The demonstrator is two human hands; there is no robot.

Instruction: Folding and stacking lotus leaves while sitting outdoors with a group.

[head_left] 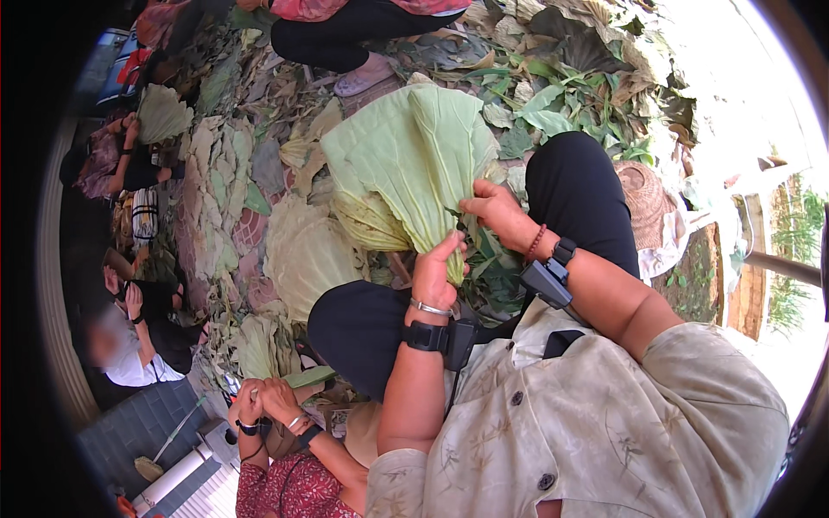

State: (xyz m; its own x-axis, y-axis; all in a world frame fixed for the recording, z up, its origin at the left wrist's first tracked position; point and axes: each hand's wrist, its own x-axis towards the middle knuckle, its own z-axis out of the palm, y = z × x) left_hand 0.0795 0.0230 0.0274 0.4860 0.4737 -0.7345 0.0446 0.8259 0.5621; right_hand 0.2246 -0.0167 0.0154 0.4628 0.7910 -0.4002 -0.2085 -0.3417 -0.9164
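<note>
A big pale green lotus leaf (406, 147), folded into a fan with its veins running together toward the bottom, is held up in front of my knees. My left hand (439, 272) is closed around the narrow gathered end of it. At the leaf's lower right edge, my right hand (503, 214) has its fingers curled in a pinch against the leaf. Part of the leaf's lower left side is crumpled and brownish. Another broad, dried leaf (306, 250) lies flat on the ground just left of the held one.
Loose dried and green leaves (553, 95) cover much of the ground. A person in black trousers (345, 39) squats ahead. Close by on my left, a person in a red patterned top (298, 475) has hands together. Others sit farther left. A woven straw hat (646, 203) lies right of my knee.
</note>
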